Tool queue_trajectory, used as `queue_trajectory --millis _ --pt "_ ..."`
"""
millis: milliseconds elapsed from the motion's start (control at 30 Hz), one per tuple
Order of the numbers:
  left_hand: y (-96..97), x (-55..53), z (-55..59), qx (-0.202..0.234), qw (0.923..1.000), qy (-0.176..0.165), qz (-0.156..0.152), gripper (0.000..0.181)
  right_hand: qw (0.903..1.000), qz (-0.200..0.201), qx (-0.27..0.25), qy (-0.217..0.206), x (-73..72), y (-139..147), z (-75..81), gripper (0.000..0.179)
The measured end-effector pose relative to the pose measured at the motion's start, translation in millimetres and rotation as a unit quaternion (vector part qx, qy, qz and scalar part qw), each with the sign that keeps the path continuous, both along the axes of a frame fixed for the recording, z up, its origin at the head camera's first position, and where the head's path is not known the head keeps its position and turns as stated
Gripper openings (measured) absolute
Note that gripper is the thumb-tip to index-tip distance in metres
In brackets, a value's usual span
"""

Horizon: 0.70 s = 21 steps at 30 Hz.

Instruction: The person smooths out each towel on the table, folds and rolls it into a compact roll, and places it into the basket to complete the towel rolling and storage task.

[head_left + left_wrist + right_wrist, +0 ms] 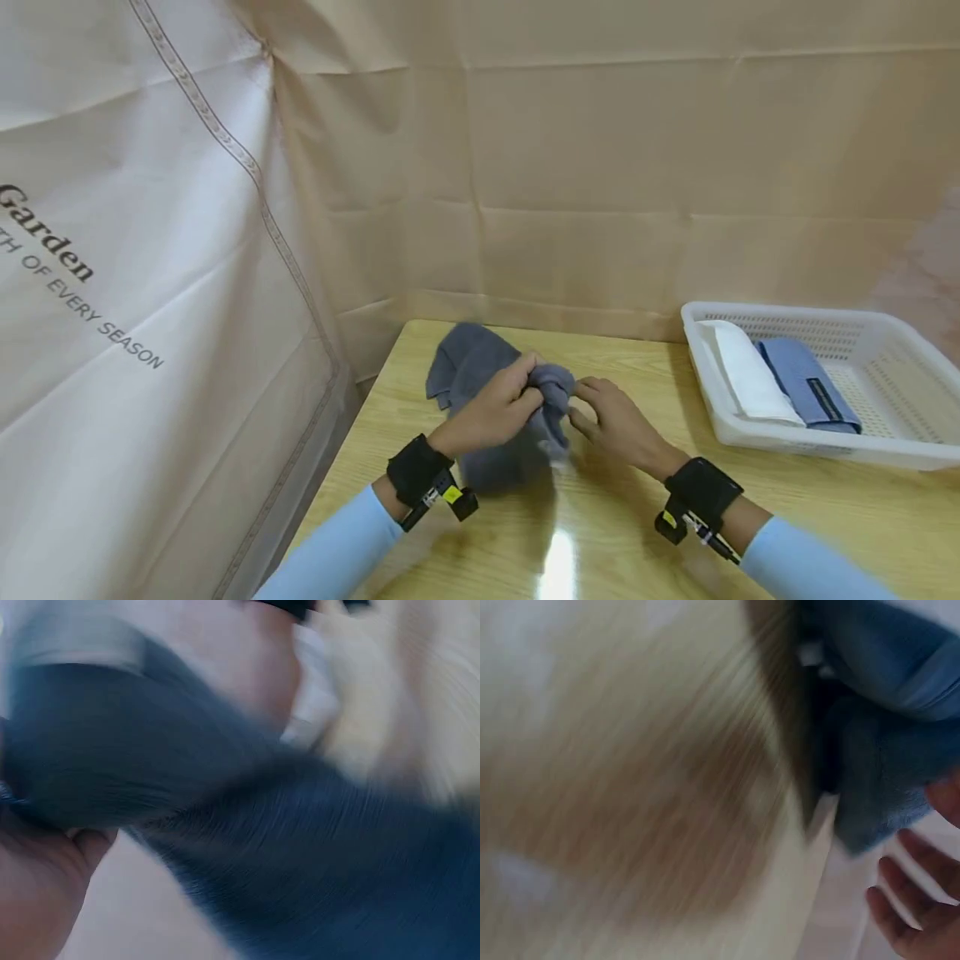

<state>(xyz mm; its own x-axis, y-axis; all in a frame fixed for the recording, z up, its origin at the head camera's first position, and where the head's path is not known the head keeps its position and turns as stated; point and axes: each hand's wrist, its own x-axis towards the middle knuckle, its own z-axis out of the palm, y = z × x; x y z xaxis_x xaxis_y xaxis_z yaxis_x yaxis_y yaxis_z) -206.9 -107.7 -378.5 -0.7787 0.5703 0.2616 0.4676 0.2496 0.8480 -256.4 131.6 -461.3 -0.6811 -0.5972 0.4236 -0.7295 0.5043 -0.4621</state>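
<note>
A dark grey-blue towel (480, 367) is bunched up just above the wooden table, partly twisted, with its lower part hanging and blurred. My left hand (498, 404) grips the gathered part of it, thumb and fingers curled round the cloth. In the left wrist view the towel (300, 840) fills most of the picture, blurred. At the towel's right edge is my right hand (618, 421), its fingers spread and slightly bent. The right wrist view shows these fingers (911, 900) apart beside the cloth; whether a fingertip touches it, I cannot tell.
A white plastic basket (885, 450) stands on the right of the wooden table (637, 542). Inside it lie a folded white towel (750, 375) and a folded blue towel (802, 375) with a dark label. Cloth sheets hang behind the table and at its left.
</note>
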Motion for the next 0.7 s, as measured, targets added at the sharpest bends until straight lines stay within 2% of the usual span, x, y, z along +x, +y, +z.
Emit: queue_trajectory --millis 33,100,167,200,233,267,300,367,400,433,467,533,567,633,700 --pt "0.5 2.5 8.1 0.033 0.9994 -0.013 0.000 0.015 0.9990 0.003 -0.030 -0.034 3.7 0.7 0.8 0.029" --pt "-1.9 5.5 19.7 0.096 0.9945 -0.042 -0.008 0.016 0.9889 0.026 -0.073 -0.126 11.3 2.4 4.5 0.027" --pt "-6.8 7.8 26.8 0.125 0.9905 -0.054 -0.014 0.020 0.9706 0.071 -0.087 -0.213 21.0 2.0 7.3 0.042" --pt "-8.9 8.8 29.1 0.121 0.9913 -0.049 -0.017 0.022 0.9588 0.097 -0.091 -0.251 25.6 -0.9 6.5 0.055" --pt "-9.9 9.9 30.5 0.117 0.9919 -0.047 -0.021 0.025 0.9484 0.116 -0.094 -0.280 30.7 -5.4 4.6 0.068" --pt "-10.2 10.9 31.5 0.107 0.9930 -0.037 -0.032 0.027 0.9447 0.125 -0.100 -0.286 35.2 -11.0 1.0 0.076" --pt "-9.9 11.9 32.5 0.091 0.9950 -0.020 -0.037 0.029 0.9481 0.122 -0.110 -0.272 39.8 -16.5 -2.3 0.080" --pt "-7.3 12.4 34.2 0.067 0.9963 0.023 -0.050 0.034 0.9678 0.079 -0.136 -0.197 45.1 -25.7 -10.0 0.076" --pt "-6.7 12.4 34.7 0.058 0.9959 0.043 -0.055 0.034 0.9765 0.036 -0.147 -0.154 46.0 -28.2 -12.7 0.073" --pt "-6.9 12.2 35.8 0.050 0.9950 0.064 -0.059 0.035 0.9809 -0.013 -0.158 -0.112 45.8 -28.4 -14.0 0.066" --pt "-8.4 12.1 37.3 0.042 0.9937 0.086 -0.058 0.035 0.9810 -0.067 -0.166 -0.074 44.7 -26.7 -13.8 0.060" --pt "-16.6 12.0 40.4 0.034 0.9912 0.119 -0.045 0.032 0.9707 -0.152 -0.183 -0.032 40.0 -17.5 -9.2 0.055" --pt "-23.4 12.3 42.2 0.029 0.9906 0.130 -0.028 0.031 0.9636 -0.184 -0.193 -0.018 36.5 -10.6 -4.9 0.055" --pt "-40.4 13.4 46.5 0.018 0.9901 0.138 0.020 0.030 0.9510 -0.230 -0.207 0.007 28.7 7.2 6.3 0.048" --pt "-59.7 13.8 49.3 0.017 0.9893 0.125 0.073 0.028 0.9417 -0.257 -0.213 0.044 22.9 26.5 20.0 0.042"
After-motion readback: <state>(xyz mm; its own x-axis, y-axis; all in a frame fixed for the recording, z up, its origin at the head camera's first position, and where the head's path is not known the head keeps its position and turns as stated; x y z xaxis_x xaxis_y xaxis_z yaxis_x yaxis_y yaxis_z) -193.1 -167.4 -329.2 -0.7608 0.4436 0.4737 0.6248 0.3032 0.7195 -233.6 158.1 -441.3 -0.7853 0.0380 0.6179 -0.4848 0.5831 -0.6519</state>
